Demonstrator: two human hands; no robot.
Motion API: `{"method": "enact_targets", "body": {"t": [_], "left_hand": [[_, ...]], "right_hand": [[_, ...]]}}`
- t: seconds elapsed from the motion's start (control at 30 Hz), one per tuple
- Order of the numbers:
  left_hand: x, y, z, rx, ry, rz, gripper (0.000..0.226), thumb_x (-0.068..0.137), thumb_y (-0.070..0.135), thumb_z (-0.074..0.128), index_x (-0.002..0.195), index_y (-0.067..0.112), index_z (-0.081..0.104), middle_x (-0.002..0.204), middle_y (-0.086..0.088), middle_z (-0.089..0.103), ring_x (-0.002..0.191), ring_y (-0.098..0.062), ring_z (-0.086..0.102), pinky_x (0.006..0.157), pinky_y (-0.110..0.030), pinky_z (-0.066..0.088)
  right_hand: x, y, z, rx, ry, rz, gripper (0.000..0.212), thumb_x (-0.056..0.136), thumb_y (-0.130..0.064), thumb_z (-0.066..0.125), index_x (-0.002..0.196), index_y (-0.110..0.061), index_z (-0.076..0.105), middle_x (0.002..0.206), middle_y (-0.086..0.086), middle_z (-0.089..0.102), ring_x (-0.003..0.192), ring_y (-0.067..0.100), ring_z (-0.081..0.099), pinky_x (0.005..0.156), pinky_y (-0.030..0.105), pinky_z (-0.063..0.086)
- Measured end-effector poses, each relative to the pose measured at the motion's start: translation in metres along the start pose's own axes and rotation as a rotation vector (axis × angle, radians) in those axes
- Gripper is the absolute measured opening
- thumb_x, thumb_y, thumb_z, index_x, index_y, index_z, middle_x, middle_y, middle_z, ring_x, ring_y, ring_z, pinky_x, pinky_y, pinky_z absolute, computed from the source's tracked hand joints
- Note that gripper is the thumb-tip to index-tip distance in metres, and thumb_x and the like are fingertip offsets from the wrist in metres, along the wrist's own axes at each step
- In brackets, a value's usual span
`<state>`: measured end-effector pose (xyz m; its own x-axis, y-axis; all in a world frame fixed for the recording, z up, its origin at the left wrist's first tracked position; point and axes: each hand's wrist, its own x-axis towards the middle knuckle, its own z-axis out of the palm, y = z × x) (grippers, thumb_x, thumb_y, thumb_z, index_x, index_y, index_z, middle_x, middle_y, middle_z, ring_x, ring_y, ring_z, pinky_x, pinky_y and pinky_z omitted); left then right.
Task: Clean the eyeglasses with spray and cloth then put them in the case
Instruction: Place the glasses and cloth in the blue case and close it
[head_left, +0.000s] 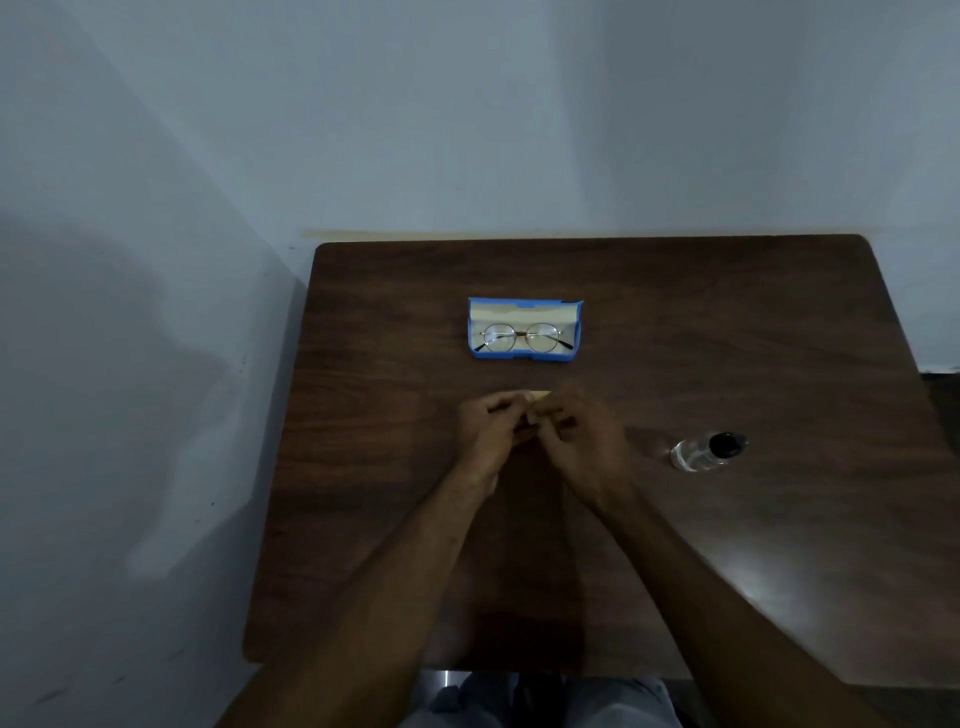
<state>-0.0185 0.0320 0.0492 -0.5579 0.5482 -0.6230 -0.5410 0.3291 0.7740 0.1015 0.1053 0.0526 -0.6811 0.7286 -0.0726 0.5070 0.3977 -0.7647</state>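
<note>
from the head camera, both bare forearms reach out over a dark wooden table (395, 322) and meet near its middle. the left hand (491, 434) has its fingers curled in, and it pinches a small pale cloth (542, 396), of which only a corner shows past the fingertips, the rest being hidden between the two hands. the right hand (584, 441) sits just beside the left, touching or nearly touching it; it is blurred, but its fingers are curled too and close on the same cloth. straight beyond the hands, farther from the person and well apart from them, a blue case (524, 357) lies open on the table with its lid standing up at the back. the glasses (521, 338), round with a thin metal frame, lie inside the case with the lenses facing up. off to the right of the right hand, near but not touching it, is a clear spray bottle (693, 454) with a black cap; whether it stands or lies is hard to tell. a grey wall (467, 130) rises behind the table, and pale trousers (613, 701) show under the near edge.
</note>
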Motion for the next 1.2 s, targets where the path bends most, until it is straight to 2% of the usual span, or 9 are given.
{"method": "enact_targets", "body": {"t": [0.1,0.17,0.33,0.43,0.6,0.73,0.83,1.0,1.2], "left_hand": [[0.006,0.000,-0.002,-0.031,0.016,0.000,0.017,0.099,0.016,0.069,0.114,0.011,0.075,0.112,-0.007,0.076,0.104,-0.021,0.074,0.080,-0.028,0.064],[0.010,-0.001,-0.002,-0.043,0.038,0.001,0.020,0.099,0.018,0.070,0.117,0.010,0.074,0.115,-0.009,0.075,0.104,-0.021,0.075,0.080,-0.027,0.064],[0.014,0.002,0.003,-0.181,0.055,0.007,0.019,0.099,0.017,0.071,0.116,0.009,0.072,0.111,-0.009,0.078,0.101,-0.020,0.077,0.089,-0.035,0.064],[0.020,0.003,0.004,-0.222,0.048,0.021,0.025,0.098,0.015,0.072,0.121,0.008,0.071,0.118,-0.010,0.076,0.108,-0.024,0.076,0.092,-0.037,0.063],[0.033,0.017,0.006,-0.142,0.036,0.104,0.026,0.095,0.006,0.074,0.119,0.000,0.069,0.114,-0.014,0.076,0.105,-0.026,0.076,0.087,-0.035,0.065],[0.056,0.040,0.002,0.220,0.062,0.285,0.019,0.093,0.015,0.078,0.111,0.010,0.073,0.102,-0.001,0.076,0.092,-0.017,0.077,0.069,-0.032,0.066],[0.080,0.046,-0.002,0.484,0.144,0.377,0.015,0.093,0.025,0.079,0.103,0.014,0.075,0.088,0.009,0.074,0.078,-0.011,0.075,0.061,-0.038,0.066],[0.102,0.044,-0.008,0.735,0.215,0.529,0.013,0.093,0.027,0.076,0.092,0.014,0.077,0.085,0.005,0.078,0.072,-0.005,0.070,0.068,-0.028,0.061],[0.106,0.037,-0.005,0.811,0.235,0.541,0.011,0.090,0.025,0.077,0.098,0.019,0.073,0.089,0.005,0.078,0.078,-0.009,0.072,0.071,-0.029,0.060]], "right_hand": [[0.006,-0.006,-0.002,0.313,0.122,0.321,0.017,0.096,-0.022,0.070,0.113,-0.024,0.070,0.110,-0.007,0.070,0.104,0.009,0.065,0.094,0.037,0.057],[0.012,-0.009,-0.003,0.472,0.080,0.433,0.024,0.093,-0.027,0.075,0.116,-0.023,0.070,0.112,-0.006,0.071,0.106,0.012,0.067,0.093,0.039,0.059],[0.033,-0.007,-0.002,0.558,0.061,0.517,0.037,0.088,-0.016,0.081,0.122,-0.013,0.069,0.111,0.003,0.073,0.099,0.017,0.072,0.077,0.033,0.062],[0.045,-0.002,-0.001,0.642,0.005,0.552,0.027,0.090,-0.015,0.078,0.116,-0.010,0.071,0.108,0.010,0.076,0.091,0.023,0.075,0.070,0.031,0.060],[0.066,0.001,0.005,0.560,0.115,0.383,0.013,0.092,-0.008,0.074,0.105,-0.009,0.075,0.094,0.008,0.078,0.085,0.024,0.075,0.069,0.039,0.061],[0.092,0.000,0.005,0.260,0.209,0.172,0.014,0.093,-0.012,0.072,0.106,-0.015,0.076,0.105,-0.002,0.075,0.098,0.013,0.069,0.088,0.029,0.057],[0.106,0.000,0.011,0.063,0.259,-0.002,0.014,0.095,-0.011,0.068,0.107,-0.014,0.074,0.106,0.001,0.072,0.098,0.017,0.067,0.086,0.032,0.055],[0.119,0.002,0.023,-0.108,0.224,-0.078,0.022,0.097,-0.007,0.062,0.115,-0.011,0.073,0.112,0.007,0.070,0.102,0.022,0.065,0.081,0.025,0.044],[0.122,0.002,0.030,-0.203,0.148,-0.067,0.018,0.095,-0.005,0.062,0.111,-0.006,0.072,0.110,0.013,0.071,0.103,0.029,0.063,0.082,0.039,0.050]]}}
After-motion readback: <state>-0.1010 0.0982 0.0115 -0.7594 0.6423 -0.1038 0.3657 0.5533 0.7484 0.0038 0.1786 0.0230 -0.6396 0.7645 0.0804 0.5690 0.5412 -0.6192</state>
